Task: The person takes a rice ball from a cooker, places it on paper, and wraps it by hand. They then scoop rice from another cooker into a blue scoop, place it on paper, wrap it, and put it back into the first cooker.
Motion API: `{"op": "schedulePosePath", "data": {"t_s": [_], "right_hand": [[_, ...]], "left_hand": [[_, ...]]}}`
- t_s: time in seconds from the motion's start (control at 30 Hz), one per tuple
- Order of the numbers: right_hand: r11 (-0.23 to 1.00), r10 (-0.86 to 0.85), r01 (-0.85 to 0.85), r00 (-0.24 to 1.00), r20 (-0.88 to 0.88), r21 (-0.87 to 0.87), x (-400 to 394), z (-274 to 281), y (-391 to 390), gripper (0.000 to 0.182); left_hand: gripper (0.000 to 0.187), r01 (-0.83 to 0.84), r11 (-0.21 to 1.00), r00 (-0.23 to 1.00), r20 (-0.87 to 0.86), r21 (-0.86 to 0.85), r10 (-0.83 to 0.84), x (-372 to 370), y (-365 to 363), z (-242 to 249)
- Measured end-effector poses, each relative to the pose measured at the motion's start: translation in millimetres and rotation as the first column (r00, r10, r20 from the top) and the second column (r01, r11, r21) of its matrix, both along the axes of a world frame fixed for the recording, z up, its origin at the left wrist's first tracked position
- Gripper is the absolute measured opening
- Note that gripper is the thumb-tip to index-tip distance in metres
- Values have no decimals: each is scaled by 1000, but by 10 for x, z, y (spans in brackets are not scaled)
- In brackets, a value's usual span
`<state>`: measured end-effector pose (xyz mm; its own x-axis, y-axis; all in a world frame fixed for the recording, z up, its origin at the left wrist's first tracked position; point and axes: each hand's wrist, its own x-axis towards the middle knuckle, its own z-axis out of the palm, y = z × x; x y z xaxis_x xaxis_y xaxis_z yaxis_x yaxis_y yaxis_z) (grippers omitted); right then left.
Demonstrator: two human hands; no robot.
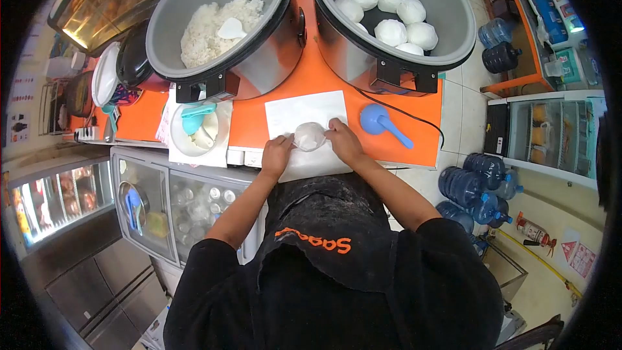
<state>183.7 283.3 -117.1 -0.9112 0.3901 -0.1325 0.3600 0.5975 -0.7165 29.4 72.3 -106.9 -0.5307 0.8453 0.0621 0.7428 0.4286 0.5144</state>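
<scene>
The person stands at an orange counter (324, 78) with both hands on a rice ball (309, 136) wrapped in clear film, resting on a white sheet (304, 107) laid flat at the counter's front edge. The left hand (277, 155) closes its fingers on the ball's left side; the right hand (342, 141) closes on its right side, so the ball sits between the two grips, pinched from opposite sides and pressed down on the sheet. This two-sided hold likely keeps the film taut around the rice. The sheet appears to serve as a clean work surface. Behind it, the left cooker (223, 19) holds loose rice with a white paddle (231, 28) lying on top, within reach; the right cooker (392, 16) holds several finished wrapped balls (392, 31). A blue scoop (382, 123) lies just right of the sheet, apart from the right hand. A white tub (194, 133) stands left of the sheet.
</scene>
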Motion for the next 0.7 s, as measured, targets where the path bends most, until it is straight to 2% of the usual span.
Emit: {"op": "schedulePosePath", "data": {"t_s": [0.07,0.17,0.27,0.37,0.5,0.57,0.6,0.67,0.7], "right_hand": [[998,46,-43,998,-53,53,-86,-51,62,11],[945,291,-316,930,223,88,-317,26,229,21],[915,354,-397,875,331,69,-565,-221,334,22],[994,57,-82,957,286,77,-707,130,241,9],[933,21,-83,984,179,349,-736,153,166,10],[871,28,-99,988,153,481,-663,333,133,11],[876,27,-104,985,168,471,-618,299,97,11],[884,26,-114,980,197,452,-527,215,14,12],[918,19,-78,988,155,389,-466,213,-39,12]], "left_hand": [[37,-1,1000,997,80,1,1,-59,48,51],[40,39,998,999,14,-57,-39,-226,235,270],[61,99,984,982,172,-147,-73,-371,365,261],[72,222,956,943,292,-193,-160,-476,478,181],[68,286,944,915,339,-163,-219,-507,499,95],[66,287,955,896,372,-69,-242,-488,480,130],[66,286,958,885,389,-23,-254,-467,446,134],[66,242,970,857,476,-36,-196,-404,354,133],[66,220,975,840,516,-43,-167,-373,308,135]]}}
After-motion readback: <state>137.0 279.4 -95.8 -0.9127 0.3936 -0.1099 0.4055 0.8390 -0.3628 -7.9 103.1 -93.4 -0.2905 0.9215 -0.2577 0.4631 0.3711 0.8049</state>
